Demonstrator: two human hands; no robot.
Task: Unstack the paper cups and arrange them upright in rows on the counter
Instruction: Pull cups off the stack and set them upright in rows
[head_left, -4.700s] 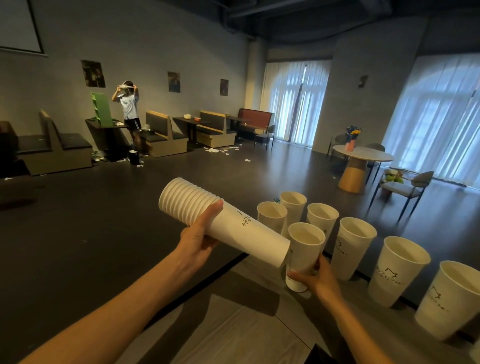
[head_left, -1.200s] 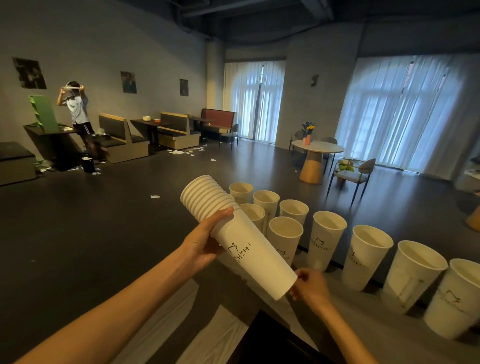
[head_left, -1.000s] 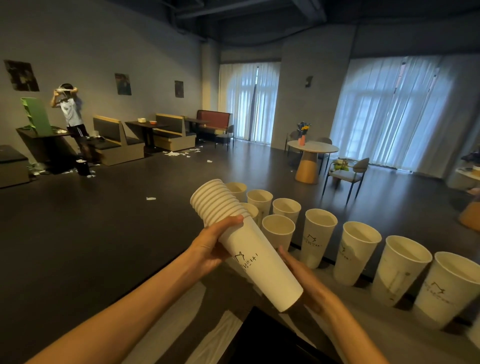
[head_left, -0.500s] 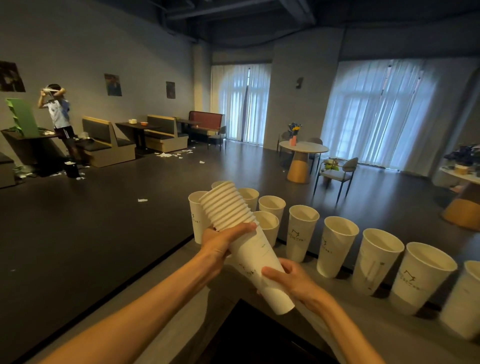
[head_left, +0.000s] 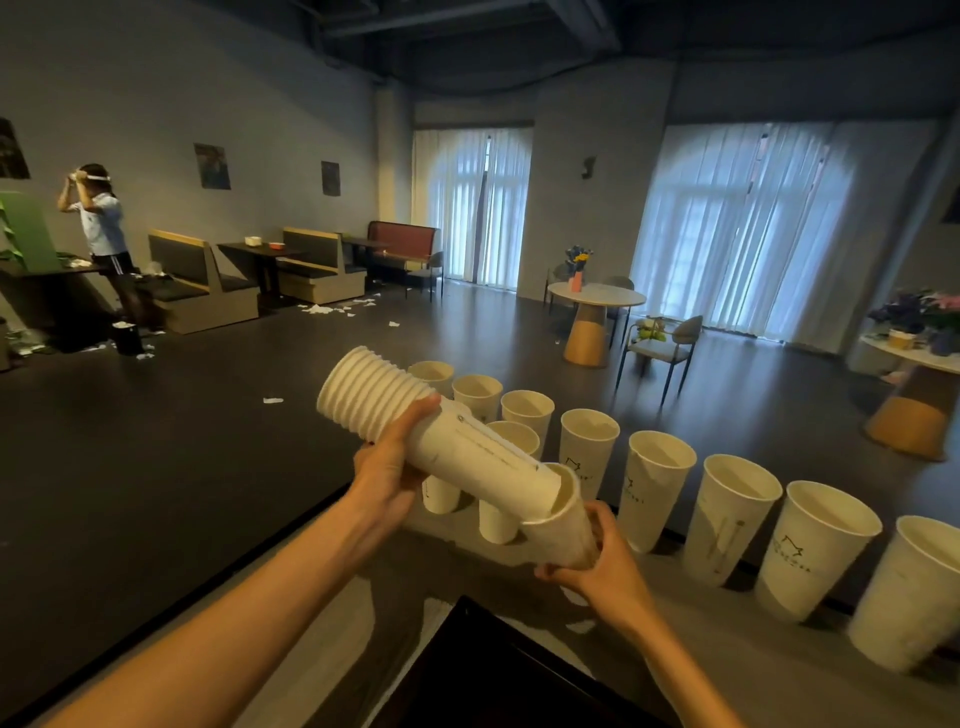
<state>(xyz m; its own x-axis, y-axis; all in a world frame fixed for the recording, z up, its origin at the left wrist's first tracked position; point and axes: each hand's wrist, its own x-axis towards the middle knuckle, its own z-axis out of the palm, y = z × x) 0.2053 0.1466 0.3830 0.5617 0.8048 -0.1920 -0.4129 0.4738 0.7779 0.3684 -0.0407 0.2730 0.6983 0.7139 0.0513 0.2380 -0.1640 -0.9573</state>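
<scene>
Grey counter (head_left: 779, 670) under dim light, lined with upright white paper cups (head_left: 589, 449) in rows running far left to near right. Since half a second ago, bottom white paper cup (head_left: 563, 525) pulled partway off tilted white nested cup stack (head_left: 441, 441), now skewed. Cup bases behind stack hidden; rightmost cup cut off. Left hand (head_left: 387, 470) curled round stack; right hand (head_left: 605, 564) gripping freed cup's base, above near counter.

Grey counter (head_left: 675, 670) with upright paper cups

White paper cups (head_left: 732, 512) stand in a row along the counter's far edge; a second short row of cups (head_left: 501, 514) stands just nearer, at the far row's left end.
</scene>
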